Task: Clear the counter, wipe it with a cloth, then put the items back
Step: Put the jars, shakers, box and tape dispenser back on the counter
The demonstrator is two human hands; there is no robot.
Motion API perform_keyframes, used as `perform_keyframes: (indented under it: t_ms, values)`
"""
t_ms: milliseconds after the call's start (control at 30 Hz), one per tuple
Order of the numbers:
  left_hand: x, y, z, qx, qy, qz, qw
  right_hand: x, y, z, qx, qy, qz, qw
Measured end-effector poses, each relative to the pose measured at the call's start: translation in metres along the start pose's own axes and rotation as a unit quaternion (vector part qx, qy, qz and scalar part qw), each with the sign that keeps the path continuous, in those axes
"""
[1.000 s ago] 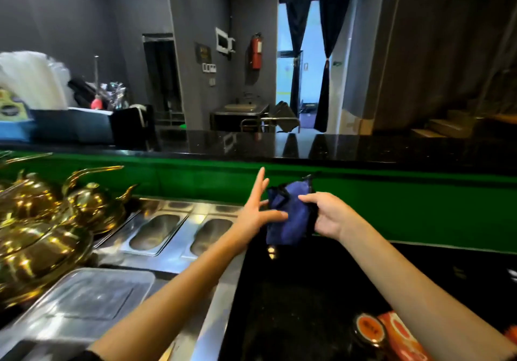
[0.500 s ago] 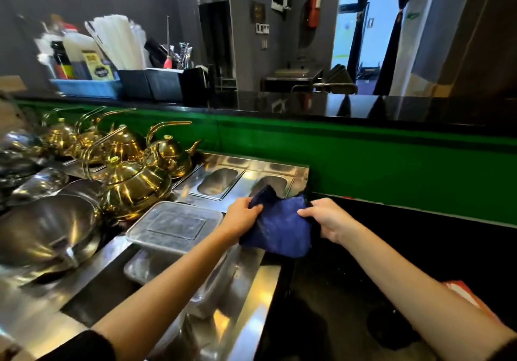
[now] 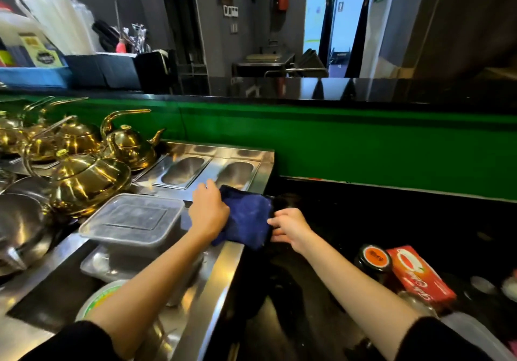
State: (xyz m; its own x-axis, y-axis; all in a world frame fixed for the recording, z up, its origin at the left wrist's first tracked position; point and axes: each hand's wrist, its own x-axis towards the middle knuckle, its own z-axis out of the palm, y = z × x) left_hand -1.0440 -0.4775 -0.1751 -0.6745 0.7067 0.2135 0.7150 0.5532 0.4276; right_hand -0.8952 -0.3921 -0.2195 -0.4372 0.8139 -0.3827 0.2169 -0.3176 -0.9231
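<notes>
A black counter (image 3: 391,220) fills the right side below one long green wall panel (image 3: 363,148), which is topped by a glossy black ledge (image 3: 335,88). To the left, a steel counter (image 3: 223,271) butts against the black one. It has two oval wells (image 3: 183,172) set side by side at its far end.

At least four gold teapots (image 3: 86,179) crowd the steel counter's left part; those farthest left are cut off by the frame, so the full count is unclear. One steel bowl (image 3: 19,220) sits in front of them. One clear plastic tub (image 3: 134,220) with its lid on stands just beside the nearest teapot.

One red box (image 3: 419,275) lies on the black counter at the near right. One dark jar with an orange lid (image 3: 375,257) touches its left end.

One blue cloth (image 3: 246,215) is at the seam where the two counters meet, just in front of the right well. Whether it rests on the surface cannot be told. Two hands hold it. The left hand (image 3: 208,211) has its fingers curled over the cloth's left edge. The right hand (image 3: 289,227) pinches the right edge between fingers and thumb.
</notes>
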Motion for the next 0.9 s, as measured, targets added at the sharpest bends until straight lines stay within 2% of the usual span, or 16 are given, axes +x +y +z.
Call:
perform_keyframes:
  t_ms: [100, 233, 433, 500, 600, 767, 900]
  values:
    - [-0.014, 0.026, -0.004, 0.017, 0.041, 0.047, 0.998, -0.009, 0.003, -0.015, -0.045, 0.005, -0.023, 0.999]
    - [-0.05, 0.074, 0.007, -0.003, 0.017, 0.122, 0.992, -0.032, -0.001, -0.054, -0.139, 0.012, -0.085, 0.987]
    - [-0.128, 0.151, 0.045, -0.061, -0.056, 0.17, 0.982, -0.093, -0.007, -0.162, -0.331, -0.027, -0.198, 0.922]
    - [-0.157, 0.166, 0.065, -0.096, -0.069, 0.184, 0.976, -0.112, -0.001, -0.205, -0.363, 0.003, -0.221, 0.905]
    - [-0.203, 0.174, 0.094, -0.176, -0.064, 0.188, 0.964, -0.14, 0.023, -0.261, -0.362, 0.054, -0.225, 0.903]
    - [-0.289, 0.175, 0.125, -0.304, -0.015, 0.117, 0.945, -0.18, 0.095, -0.316, -0.359, 0.115, -0.164, 0.912]
    - [-0.347, 0.18, 0.14, -0.32, -0.02, 0.017, 0.947, -0.19, 0.15, -0.325, -0.398, 0.137, -0.089, 0.903]
